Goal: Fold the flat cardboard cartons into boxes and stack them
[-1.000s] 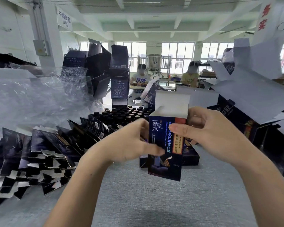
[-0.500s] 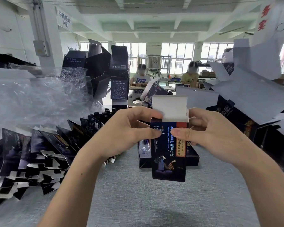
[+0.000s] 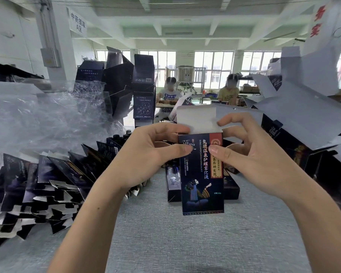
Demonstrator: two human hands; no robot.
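I hold a dark blue printed carton (image 3: 202, 186) upright above the grey table, its white top flap (image 3: 196, 120) standing open. My left hand (image 3: 146, 156) grips its upper left side, thumb on the front face and index finger at the flap's base. My right hand (image 3: 250, 154) grips the upper right side, thumb on the front and index finger curled over the flap's right edge. A fanned row of flat cartons (image 3: 47, 190) lies at the left. Folded boxes (image 3: 173, 186) lie on the table behind the held carton.
Crumpled clear plastic wrap (image 3: 37, 123) fills the left. Dark bottle caps (image 3: 120, 137) show behind the flat cartons. Opened dark boxes (image 3: 124, 83) are piled at the back, large grey cardboard sheets (image 3: 303, 115) at the right. Two seated people work in the distance.
The carton has turned square to me and risen slightly. My left index finger moved onto the flap's base, and my right index finger came up over the flap's right edge.
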